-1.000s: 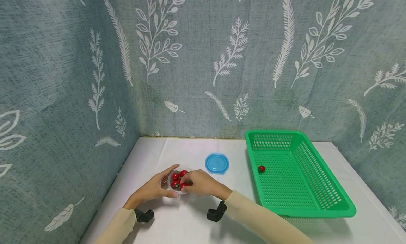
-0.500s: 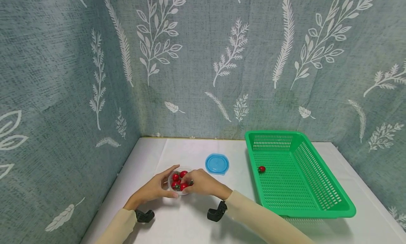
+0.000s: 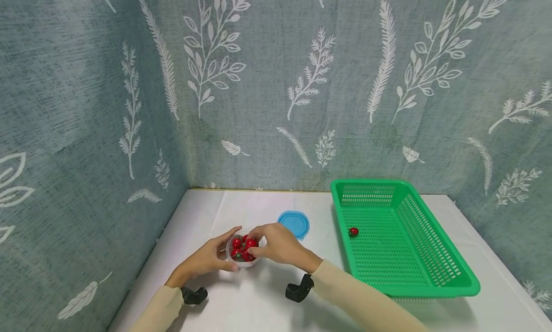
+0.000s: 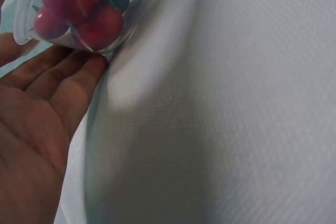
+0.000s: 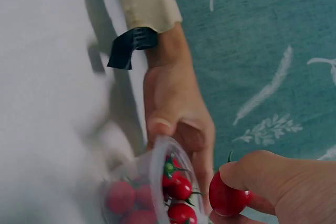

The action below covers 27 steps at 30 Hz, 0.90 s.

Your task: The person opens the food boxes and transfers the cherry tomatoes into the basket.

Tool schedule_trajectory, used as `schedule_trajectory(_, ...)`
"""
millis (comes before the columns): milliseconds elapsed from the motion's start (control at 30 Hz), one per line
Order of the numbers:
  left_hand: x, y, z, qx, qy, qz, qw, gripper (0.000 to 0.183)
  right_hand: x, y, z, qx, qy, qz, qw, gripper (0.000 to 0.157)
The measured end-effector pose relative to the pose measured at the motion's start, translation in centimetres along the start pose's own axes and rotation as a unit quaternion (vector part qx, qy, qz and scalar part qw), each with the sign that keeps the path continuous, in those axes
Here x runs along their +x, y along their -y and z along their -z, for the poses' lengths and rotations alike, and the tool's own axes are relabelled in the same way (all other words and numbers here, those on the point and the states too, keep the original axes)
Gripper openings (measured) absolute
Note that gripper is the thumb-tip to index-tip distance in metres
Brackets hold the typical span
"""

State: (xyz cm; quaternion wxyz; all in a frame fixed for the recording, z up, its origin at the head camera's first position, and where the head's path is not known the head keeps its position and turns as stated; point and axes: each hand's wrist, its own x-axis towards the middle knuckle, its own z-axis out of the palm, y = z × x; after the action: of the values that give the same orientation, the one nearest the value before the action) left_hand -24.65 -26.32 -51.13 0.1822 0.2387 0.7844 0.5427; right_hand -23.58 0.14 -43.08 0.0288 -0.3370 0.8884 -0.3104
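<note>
A small clear plastic tub (image 5: 159, 177) with several red cherry tomatoes (image 5: 181, 188) stands on the white table. My left hand (image 3: 204, 261) holds it from the left, thumb on the near side and fingers around the far side. In the left wrist view, fingertips (image 4: 94, 66) lie against the tub's lower wall. My right hand (image 3: 280, 243) is over the tub's right side, pinching one cherry tomato (image 5: 227, 196) between thumb and fingers. That tomato has a green stem and is right by the tub's rim in the right wrist view.
A blue lid (image 3: 294, 223) lies flat behind my right hand. To the right stands a large green plastic basket (image 3: 351, 269) with a single cherry tomato (image 3: 353, 232) near its left wall. Patterned cloth walls (image 3: 258, 92) border the table at the back and left.
My right hand has risen slightly out of the tub with a cherry tomato between its fingers. My left hand keeps its hold on the tub. The head view has shifted a little.
</note>
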Motion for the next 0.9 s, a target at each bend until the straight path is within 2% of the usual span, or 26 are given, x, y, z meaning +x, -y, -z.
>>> schedule_trajectory(233, -0.3, 0.0, 0.1, 0.015, 0.001, 0.003, 0.9999, 0.110, -0.9, -0.7, 2.0, 0.017, -0.004, -0.014, 1.000, 0.024)
schedule_trajectory(467, -0.3, 0.1, 0.1, 0.010, 0.000, -0.006, 0.9999, 0.110, -1.8, -2.2, 4.1, -0.001, -0.046, 0.009, 0.999, 0.012)
schedule_trajectory(633, -0.3, 0.3, 0.1, 0.009, -0.004, -0.014, 0.9999, 0.110, -2.4, -3.1, 5.4, 0.013, -0.054, -0.011, 0.998, 0.009)
schedule_trajectory(900, -0.1, 0.4, -0.1, 0.005, -0.014, 0.003, 0.9999, 0.110, -3.3, -4.5, 6.5, 0.015, -0.083, -0.034, 0.996, 0.019)
